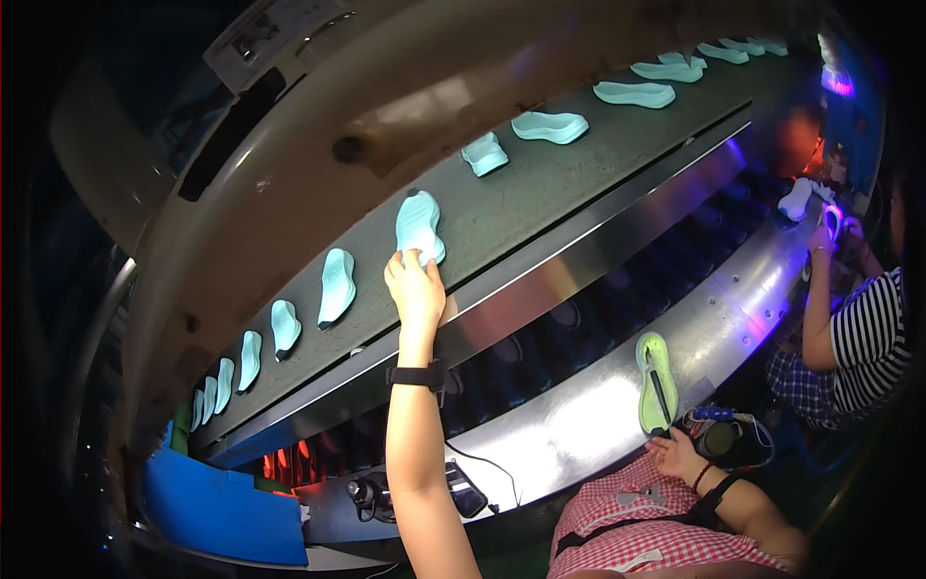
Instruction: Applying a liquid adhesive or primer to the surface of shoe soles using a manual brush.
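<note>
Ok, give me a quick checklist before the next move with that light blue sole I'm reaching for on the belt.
1. Left hand on the light blue sole: ok, fingers touch its near end.
2. Grip closed around it: cannot tell.
3. Neighbouring sole clear of it: ok, a gap shows.
4. Right hand free: ok, it rests open on the lap.
5. Green sole lies steady on the metal ledge: ok.
6. Co-worker's hands clear: ok, far right.

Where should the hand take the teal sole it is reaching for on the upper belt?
Probably at the near, lower end of the sole, coming from below. It lies flat, lengthwise toward the person, and the left hand already touches that end, fingers on top.
</note>
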Demonstrator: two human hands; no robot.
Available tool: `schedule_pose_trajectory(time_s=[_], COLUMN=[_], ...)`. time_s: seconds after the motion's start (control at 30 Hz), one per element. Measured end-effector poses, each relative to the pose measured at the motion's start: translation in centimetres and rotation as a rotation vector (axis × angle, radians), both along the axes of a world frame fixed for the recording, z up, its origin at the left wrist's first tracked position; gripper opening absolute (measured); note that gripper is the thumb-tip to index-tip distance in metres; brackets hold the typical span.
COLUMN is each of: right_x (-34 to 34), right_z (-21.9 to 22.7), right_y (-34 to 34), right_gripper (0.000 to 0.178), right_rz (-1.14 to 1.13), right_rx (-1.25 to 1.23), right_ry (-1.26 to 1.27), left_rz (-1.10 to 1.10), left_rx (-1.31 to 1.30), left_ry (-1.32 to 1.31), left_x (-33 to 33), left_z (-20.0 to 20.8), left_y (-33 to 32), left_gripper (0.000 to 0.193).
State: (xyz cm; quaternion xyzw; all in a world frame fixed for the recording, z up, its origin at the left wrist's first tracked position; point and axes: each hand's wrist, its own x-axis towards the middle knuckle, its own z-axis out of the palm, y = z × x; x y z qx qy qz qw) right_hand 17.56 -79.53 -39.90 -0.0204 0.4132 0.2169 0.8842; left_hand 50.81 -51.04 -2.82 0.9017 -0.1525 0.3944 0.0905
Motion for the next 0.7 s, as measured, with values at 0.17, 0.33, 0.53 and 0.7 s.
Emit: schedule_pose_trajectory(time_s=[0.17, 0.33, 0.53, 0.7], right_x=[0.0, 0.3, 3.6, 5.8], right_z=[3.7, 8.7, 10.5, 11.0], right_y=[-0.3, -0.8, -1.9, -2.6], right_gripper=[0.032, 0.03, 0.026, 0.019], right_rz=[-0.209, -0.385, -0.315, -0.189], right_rx=[-0.249, -0.784, -1.164, -1.291], right_ry=[0.155, -0.052, -0.459, -0.553], left_rz=[-0.177, -0.436, -0.57, -0.875], left_rx=[-0.276, -1.463, -1.705, -2.089], left_ry=[-0.073, -0.035, 0.872, 1.382], left_x=[-7.2, -14.7, -21.6, -29.1], left_z=[0.6, -1.9, -4.1, -7.8], left_y=[0.3, -0.2, 3.4, 2.7], left_gripper=[0.024, 0.027, 0.051, 0.045])
